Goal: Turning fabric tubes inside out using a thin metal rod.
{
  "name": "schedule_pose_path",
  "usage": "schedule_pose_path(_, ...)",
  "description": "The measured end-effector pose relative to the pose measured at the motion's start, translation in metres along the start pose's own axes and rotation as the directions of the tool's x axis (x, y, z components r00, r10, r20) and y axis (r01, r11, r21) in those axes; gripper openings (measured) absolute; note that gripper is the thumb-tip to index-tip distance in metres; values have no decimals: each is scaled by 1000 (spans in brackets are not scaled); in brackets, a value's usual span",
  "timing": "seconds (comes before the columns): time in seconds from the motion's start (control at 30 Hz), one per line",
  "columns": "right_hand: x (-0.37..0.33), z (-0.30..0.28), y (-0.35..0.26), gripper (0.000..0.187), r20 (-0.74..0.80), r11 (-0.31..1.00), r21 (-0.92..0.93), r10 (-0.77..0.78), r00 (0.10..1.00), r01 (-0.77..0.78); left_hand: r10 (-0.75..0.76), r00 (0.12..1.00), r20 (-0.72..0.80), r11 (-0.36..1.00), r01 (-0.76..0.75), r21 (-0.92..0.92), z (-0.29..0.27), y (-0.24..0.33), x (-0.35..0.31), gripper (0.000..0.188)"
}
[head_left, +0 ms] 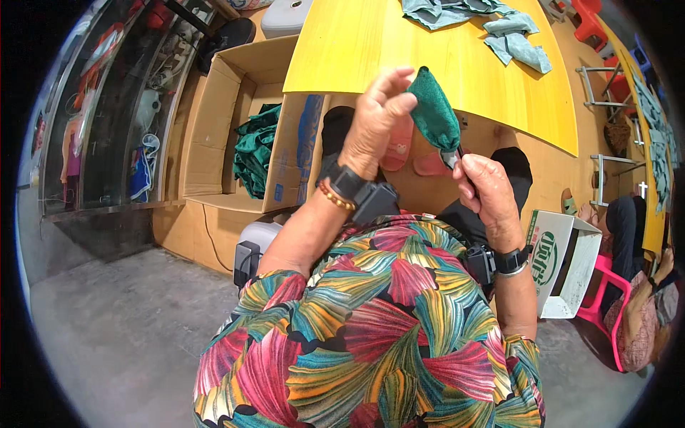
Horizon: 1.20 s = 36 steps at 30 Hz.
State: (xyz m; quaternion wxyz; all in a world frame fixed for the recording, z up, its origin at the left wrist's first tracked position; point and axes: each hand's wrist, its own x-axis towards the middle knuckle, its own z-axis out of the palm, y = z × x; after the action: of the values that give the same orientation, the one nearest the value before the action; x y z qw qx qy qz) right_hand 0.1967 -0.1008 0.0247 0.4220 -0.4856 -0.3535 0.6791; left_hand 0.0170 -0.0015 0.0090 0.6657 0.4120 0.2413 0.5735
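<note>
A small green velvet piece (434, 110), pointed at its far end like a narrow pouch, stands up in front of me. At its lower end a silver-grey tool (449, 158) reaches into or against the fabric; the rest of it is hidden by my fingers. My right hand (489, 187) is closed around this tool. My left hand (378, 118) is raised just left of the green piece, fingers apart and slightly bent. Its thumb is close to the fabric, and I cannot tell if it touches.
A yellow table (357, 53) lies ahead, with grey-green cloth pieces (517, 43) at its far side. To the left, a cardboard box (214, 143) holds green velvet (257, 150). A white carton (564, 264) and pink stool (606, 285) are at right, near another person (638, 321).
</note>
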Motion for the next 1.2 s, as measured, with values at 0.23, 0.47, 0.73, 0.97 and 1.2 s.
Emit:
schedule_pose_path(0.23,1,1,1,32,-32,993,-120,-22,999,18,-66,992,108,979,44,199,5,12,10,28)
schedule_pose_path(0.47,0,-1,3,31,-49,970,-230,-97,994,84,-51,990,-129,998,54,19,26,-1,6,29)
schedule_pose_path(0.73,7,10,13,31,-46,998,59,31,998,-29,-77,989,-129,997,80,17,25,-17,1,29)
schedule_pose_path(0.97,3,-1,9,32,-43,995,-98,-3,999,-1,-27,998,65,959,7,284,11,12,12,21)
schedule_pose_path(1.2,3,5,14,30,-96,980,-191,-72,993,53,-65,995,-72,996,68,49,19,4,11,21)
